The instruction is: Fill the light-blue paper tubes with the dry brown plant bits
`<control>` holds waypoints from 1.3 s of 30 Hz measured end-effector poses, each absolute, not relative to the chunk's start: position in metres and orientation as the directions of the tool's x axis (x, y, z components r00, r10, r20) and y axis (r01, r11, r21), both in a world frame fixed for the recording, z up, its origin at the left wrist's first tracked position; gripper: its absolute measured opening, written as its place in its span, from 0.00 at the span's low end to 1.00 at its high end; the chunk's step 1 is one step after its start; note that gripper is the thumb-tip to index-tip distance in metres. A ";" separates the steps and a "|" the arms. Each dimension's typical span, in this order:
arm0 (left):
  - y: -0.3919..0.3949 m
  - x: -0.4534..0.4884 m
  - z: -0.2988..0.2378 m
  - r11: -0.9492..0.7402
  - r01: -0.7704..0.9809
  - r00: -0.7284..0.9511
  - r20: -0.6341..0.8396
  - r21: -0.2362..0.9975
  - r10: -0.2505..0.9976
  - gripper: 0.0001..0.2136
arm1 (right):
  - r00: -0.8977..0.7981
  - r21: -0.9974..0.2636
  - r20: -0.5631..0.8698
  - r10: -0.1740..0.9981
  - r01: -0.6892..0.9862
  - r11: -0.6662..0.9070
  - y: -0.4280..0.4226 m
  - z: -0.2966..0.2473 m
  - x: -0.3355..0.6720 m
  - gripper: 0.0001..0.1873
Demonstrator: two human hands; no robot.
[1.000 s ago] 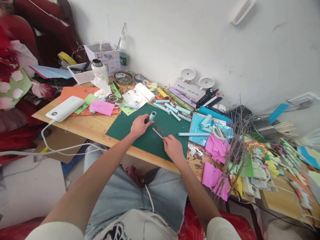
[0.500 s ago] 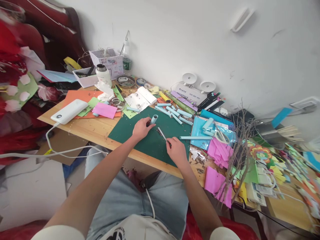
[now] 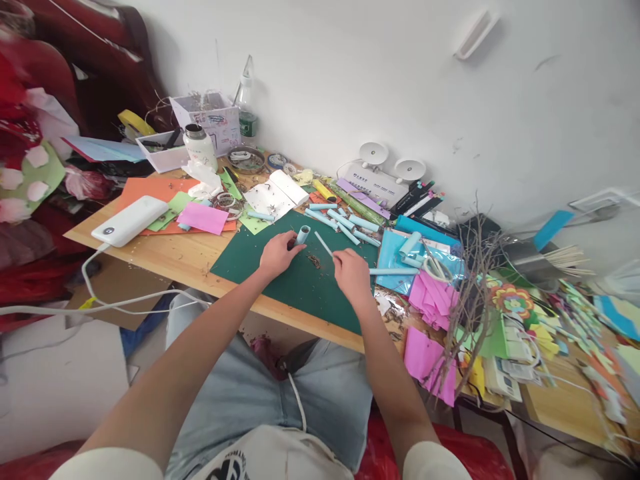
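Note:
My left hand [image 3: 277,254] rests on the dark green cutting mat [image 3: 300,273] and pinches a short light-blue paper tube [image 3: 303,235], held upright. My right hand [image 3: 351,273] is closed on a thin pale stick [image 3: 324,243] that slants up and left, its tip near the tube. A small heap of brown crumbs [image 3: 314,261] lies on the mat between the hands. Several more light-blue paper rolls [image 3: 345,221] lie at the mat's far edge.
A white power bank [image 3: 129,221] with its cable sits at the left on the wooden table [image 3: 165,250]. Coloured papers, a white bottle [image 3: 199,145], boxes and markers crowd the back. Pink sheets [image 3: 433,297], dry twigs [image 3: 473,293] and scissors [image 3: 437,268] lie to the right.
My right hand has lifted and moved forward and left, swinging the stick's tip up toward the tube. My left hand has kept the tube in place.

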State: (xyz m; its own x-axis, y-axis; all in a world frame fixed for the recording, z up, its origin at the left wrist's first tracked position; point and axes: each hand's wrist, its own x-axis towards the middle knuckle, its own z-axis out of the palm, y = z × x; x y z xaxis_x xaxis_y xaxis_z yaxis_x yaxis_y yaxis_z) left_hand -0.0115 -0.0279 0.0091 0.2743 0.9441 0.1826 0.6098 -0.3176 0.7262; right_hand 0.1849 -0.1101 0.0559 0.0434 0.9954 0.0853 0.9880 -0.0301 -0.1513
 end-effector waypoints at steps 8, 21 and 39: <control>-0.028 -0.012 0.008 -0.317 0.628 0.270 0.183 0.711 0.945 0.11 | -0.119 0.046 -0.076 0.990 0.991 0.123 -0.045 0.042 0.199 0.17; -0.027 -0.012 0.005 -0.320 0.612 0.277 0.183 0.723 0.943 0.12 | -0.317 0.077 -0.117 0.941 0.942 0.327 -0.085 0.040 0.222 0.18; -0.026 -0.013 0.004 -0.298 0.597 0.268 0.165 0.745 0.949 0.11 | 0.203 -0.381 0.247 0.948 0.920 -0.097 -0.120 0.075 0.190 0.14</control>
